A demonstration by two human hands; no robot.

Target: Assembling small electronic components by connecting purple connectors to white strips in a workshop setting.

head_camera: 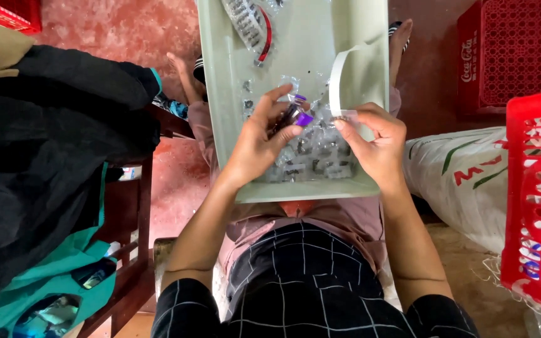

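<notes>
Centre frame, the left hand pinches a small dark vial with a purple cap between thumb and fingers, closed firmly on it; the vial's long axis slants from lower left to upper right, cap end toward the right hand. That hand sits just right of the vial, its fingers curled shut on a white strip that arcs up the frame, perhaps with a small clear packet pinched against it, though that is hard to make out. Both hands hover over a pale green tray resting on the person's lap, littered with clear packets. Red crates stand at right beside a white sack; dark cloth drapes a wooden chair at left, over a reddish floor.
</notes>
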